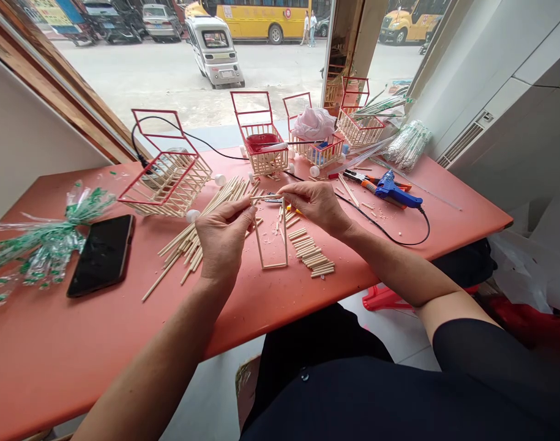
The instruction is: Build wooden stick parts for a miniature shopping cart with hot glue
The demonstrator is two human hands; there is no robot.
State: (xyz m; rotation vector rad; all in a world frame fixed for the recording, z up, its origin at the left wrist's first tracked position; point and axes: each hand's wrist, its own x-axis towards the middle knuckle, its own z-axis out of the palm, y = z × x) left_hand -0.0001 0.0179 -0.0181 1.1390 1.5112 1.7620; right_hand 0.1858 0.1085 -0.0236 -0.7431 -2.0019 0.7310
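Note:
A small rectangular frame of thin wooden sticks (273, 264) stands on end over the pink table (78, 343). My left hand (222, 242) pinches its top left corner. My right hand (317, 205) pinches the top stick at the right end. Both hands are closed on the frame. Under them lie a loose heap of long wooden sticks (201, 229) and a row of short cut sticks (313, 254).
A tipped stick cart with a red wire frame (167, 174) lies at the left, three more carts (264, 144) stand at the back. A black phone (103, 252) and green-printed plastic wrappers (36, 245) lie left. A blue glue gun (394, 191) with its black cord lies right.

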